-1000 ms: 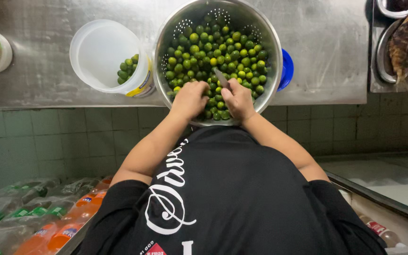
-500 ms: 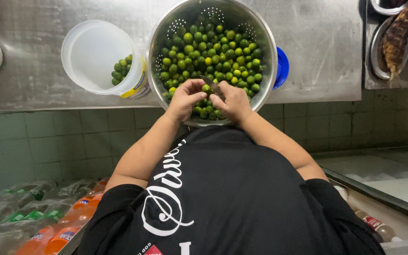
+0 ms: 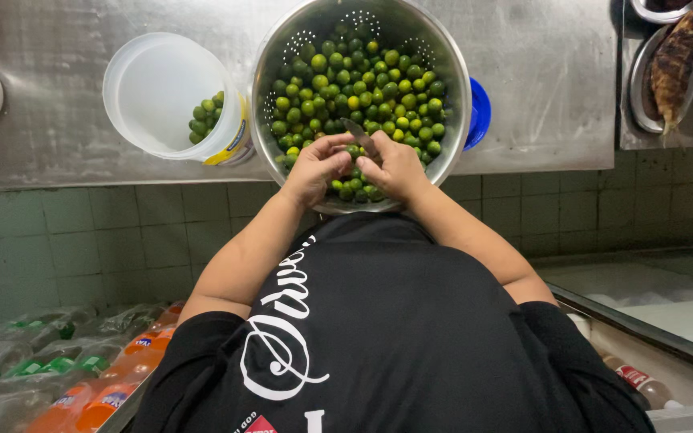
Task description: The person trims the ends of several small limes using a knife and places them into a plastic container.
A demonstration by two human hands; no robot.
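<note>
Left hand (image 3: 316, 167): over near rim of colander, fingers curled tight round one small green citrus fruit (image 3: 352, 151), pinching it w/ thumb + forefinger.
Right hand (image 3: 399, 167): closed on a small knife (image 3: 356, 135); blade pokes up and left, tip just above the held fruit. Both hands together, almost touching.
Fruit, where: held betw. the two hands, above the heap at the colander's near edge.
Fruit, handling (judged): light, round, firm w/ a smooth waxy rind; prob. slippery once cut and juicy. Rolls easily, so best pinched across its sides, cut face kept clear of fingertips. Small size puts blade close to the fingers.
Colander (image 3: 455, 128): steel, perforated, approx. half full of green fruits, a few yellowish; sits on bench, near rim overhanging the edge. Likely heavy when this full.
Tub (image 3: 154, 88): white plastic, left of colander, tipped toward the camera; a handful of fruits (image 3: 206, 119) inside.
Bench (image 3: 547, 72): stainless steel, dull, scuffed; hard, flat.
Room: green tiled wall face below bench; grilled fish on a metal tray (image 3: 639, 88) at right; blue lid (image 3: 480, 112) behind colander; wrapped soft-drink bottles (image 3: 58, 377) low left.
</note>
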